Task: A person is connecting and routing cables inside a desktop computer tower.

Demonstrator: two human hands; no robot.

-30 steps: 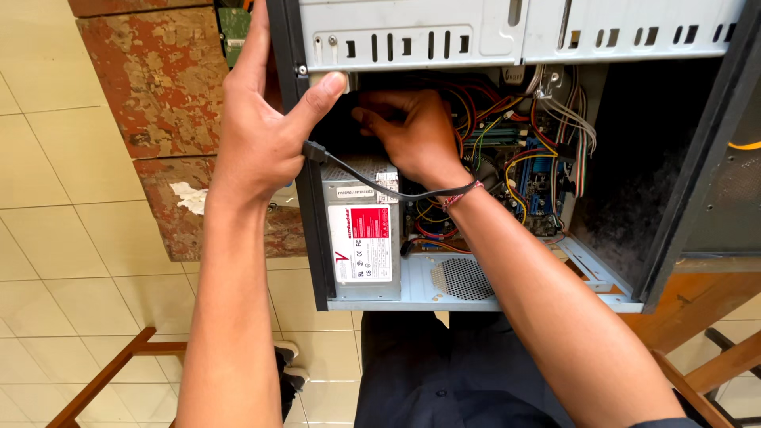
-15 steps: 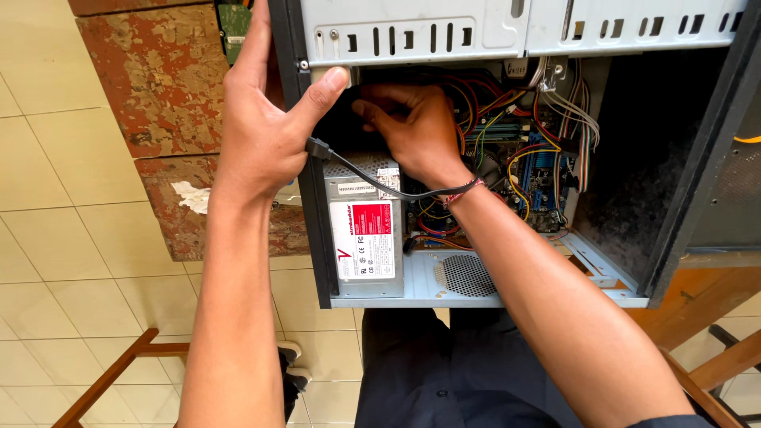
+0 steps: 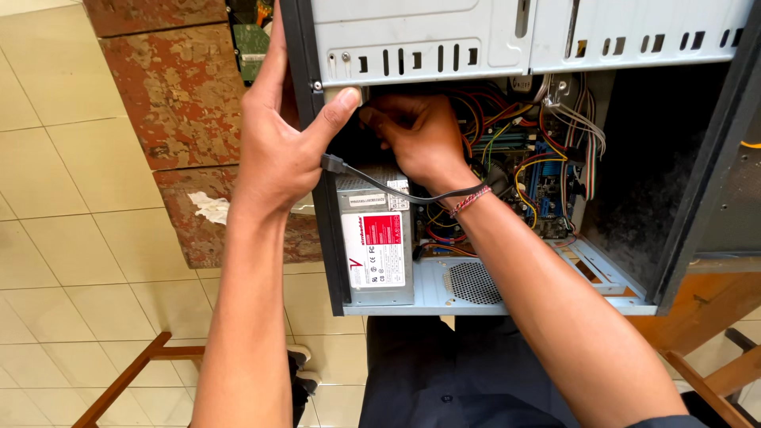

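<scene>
An open desktop computer case (image 3: 507,47) lies on its side in front of me. My left hand (image 3: 281,139) grips its black rear edge, thumb hooked over the metal frame. My right hand (image 3: 416,135) reaches inside the case, fingers closed near the top of the grey power supply (image 3: 376,246) with its red and white label. A thin black cable (image 3: 372,181) with a small plug runs from the rear edge across to my right wrist. What the right fingers pinch is hidden. Coloured wires (image 3: 515,150) and a blue motherboard (image 3: 547,190) fill the interior.
A worn red-brown block (image 3: 182,119) stands left of the case on the pale tiled floor (image 3: 63,261). Wooden chair rails (image 3: 127,380) cross the lower left, more wood (image 3: 713,309) sits at lower right. My dark trousers (image 3: 444,380) are below the case.
The view has shifted slightly. My right hand has worked a little deeper and higher inside the case. The left hand keeps its grip on the rear edge.
</scene>
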